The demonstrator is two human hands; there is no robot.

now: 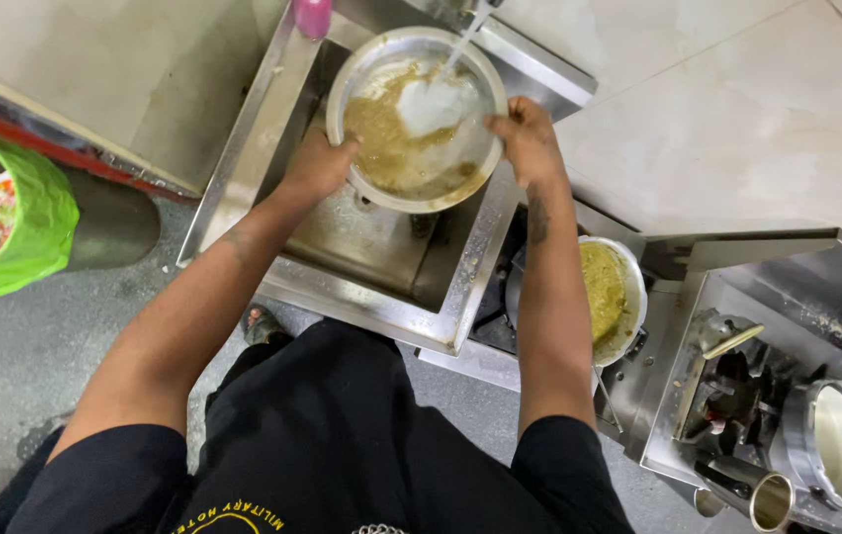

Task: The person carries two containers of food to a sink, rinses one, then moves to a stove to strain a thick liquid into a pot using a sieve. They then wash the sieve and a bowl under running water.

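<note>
Fingers [327,148] of our left hand [317,166] were curled over the near left rim of a round steel bowl [366,54], gripping it, while the fingers [510,124] of our right hand [530,143] clamped the right rim in the same way. We held the bowl with both hands above a steel sink [381,297], tilted a little toward us. Brownish, foamy liquid [391,129] filled most of the bowl, and a thin stream of water [460,44] fell into its far side from a tap at the top edge of the view, where the tap itself was mostly cut off. A pink object [313,15] stood on the sink's far left corner, just beyond the bowl; we could not tell what it was.

To our right, lower and partly hidden by our right forearm, sat 1 white pan [628,287] holding a yellow-green paste [601,292]. Farther right, a steel stove [737,396] carried a burner, with a round lidded pot [841,445] and a small steel cup [770,501] near its front edge. At the far left, well apart from the sink, a bin lined with a green bag [30,227] stood on the grey floor [25,346].
</note>
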